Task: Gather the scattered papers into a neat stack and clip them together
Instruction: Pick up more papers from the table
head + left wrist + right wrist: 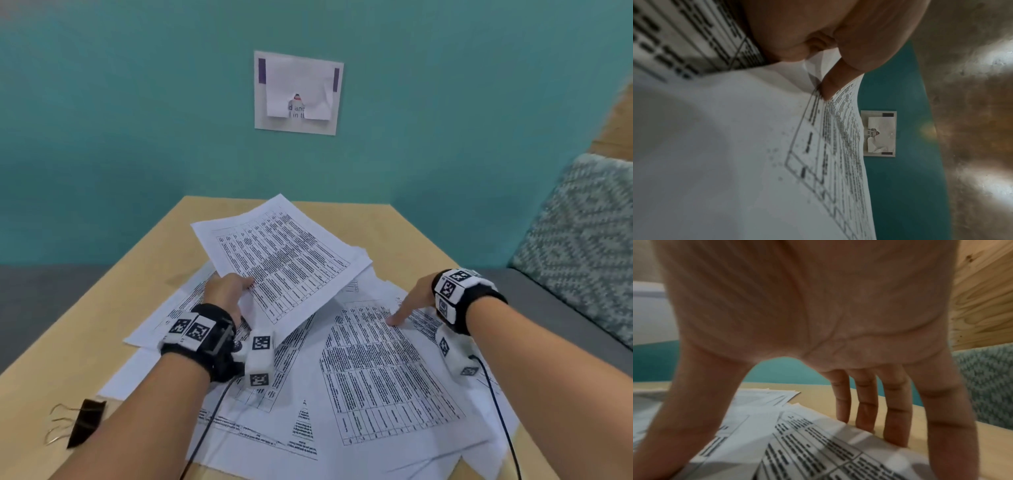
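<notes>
Several white printed sheets lie scattered over the wooden table. My left hand pinches a small bundle of sheets by its near edge and holds it tilted above the pile; the thumb lies on the printed side. My right hand is spread with straight fingers, and its thumb tip presses a table-printed sheet on the right of the pile. A black binder clip lies at the table's near left.
A teal wall stands behind the table with a taped paper notice on it. A patterned cushion sits on a grey seat at the right. Cables run from both wrist cameras across the sheets.
</notes>
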